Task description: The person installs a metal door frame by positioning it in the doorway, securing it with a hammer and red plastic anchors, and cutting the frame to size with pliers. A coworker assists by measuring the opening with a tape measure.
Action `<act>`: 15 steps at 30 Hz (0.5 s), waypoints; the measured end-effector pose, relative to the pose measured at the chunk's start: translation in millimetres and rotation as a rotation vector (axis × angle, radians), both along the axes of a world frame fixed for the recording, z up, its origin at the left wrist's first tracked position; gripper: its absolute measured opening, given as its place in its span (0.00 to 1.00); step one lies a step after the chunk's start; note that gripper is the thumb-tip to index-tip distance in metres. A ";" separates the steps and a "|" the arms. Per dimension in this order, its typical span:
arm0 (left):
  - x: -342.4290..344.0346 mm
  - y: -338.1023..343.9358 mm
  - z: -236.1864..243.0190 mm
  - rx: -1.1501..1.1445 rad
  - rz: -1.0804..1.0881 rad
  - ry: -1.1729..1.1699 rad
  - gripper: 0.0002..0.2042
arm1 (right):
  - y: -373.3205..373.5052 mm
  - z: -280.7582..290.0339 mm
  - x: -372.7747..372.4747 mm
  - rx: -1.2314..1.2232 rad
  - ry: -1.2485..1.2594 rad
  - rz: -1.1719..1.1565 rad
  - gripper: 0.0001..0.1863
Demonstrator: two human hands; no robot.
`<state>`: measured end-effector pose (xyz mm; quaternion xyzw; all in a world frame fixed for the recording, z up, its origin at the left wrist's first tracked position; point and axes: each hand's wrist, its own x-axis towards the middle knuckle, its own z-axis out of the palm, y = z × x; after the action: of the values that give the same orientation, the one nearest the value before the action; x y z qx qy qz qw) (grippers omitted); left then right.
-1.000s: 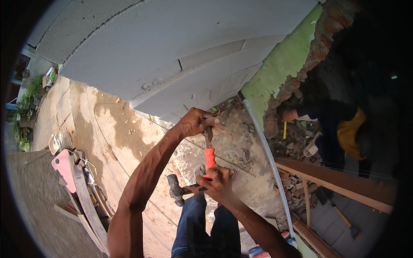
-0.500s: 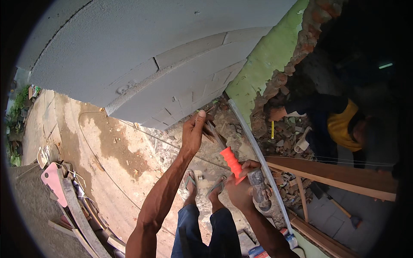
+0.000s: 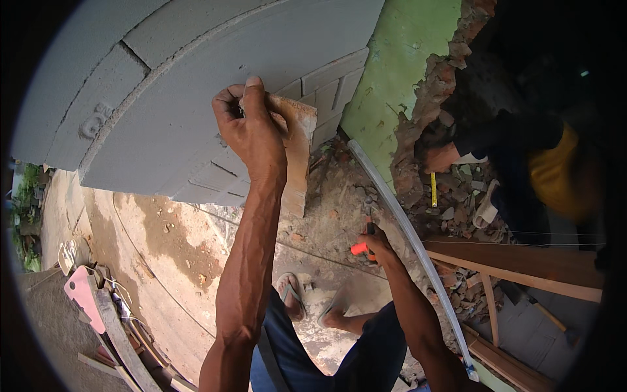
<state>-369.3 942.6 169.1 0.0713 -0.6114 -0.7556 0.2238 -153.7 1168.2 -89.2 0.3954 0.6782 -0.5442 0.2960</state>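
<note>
My left hand (image 3: 251, 130) is raised at the grey block wall (image 3: 189, 111), its fingers closed round the upper part of a flat tan board (image 3: 300, 140) that looks like wood. The board hangs upright close to the wall, its lower corner pointing down. Lower and to the right, my right hand (image 3: 377, 243) is closed on a tool with an orange-red handle (image 3: 359, 248). A dark grip and a thin metal part show above its fingers. Blur and the hand hide the rest, and I cannot make out a hammer head.
A green wall (image 3: 392, 85) with a broken brick edge stands to the right. A long metal strip (image 3: 398, 209) runs past my right arm. Beyond it are rubble, a wooden beam (image 3: 516, 264) and a crouching person (image 3: 562, 170). Timber scraps (image 3: 121, 320) lie at lower left.
My left hand has risen with the board to the block wall, turning its flat face into view. My right hand has gone lower with the orange-handled tool; the hammer head seen earlier no longer shows.
</note>
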 end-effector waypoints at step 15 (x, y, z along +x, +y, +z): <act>-42.8 50.4 -25.8 0.027 0.095 0.350 0.15 | -43.7 -168.1 -111.7 0.689 0.459 0.576 0.36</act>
<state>-412.2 993.0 143.3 -0.0296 -0.5490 -0.7531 0.3614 -265.4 1124.5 -257.4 0.1369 0.9476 -0.2579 0.1298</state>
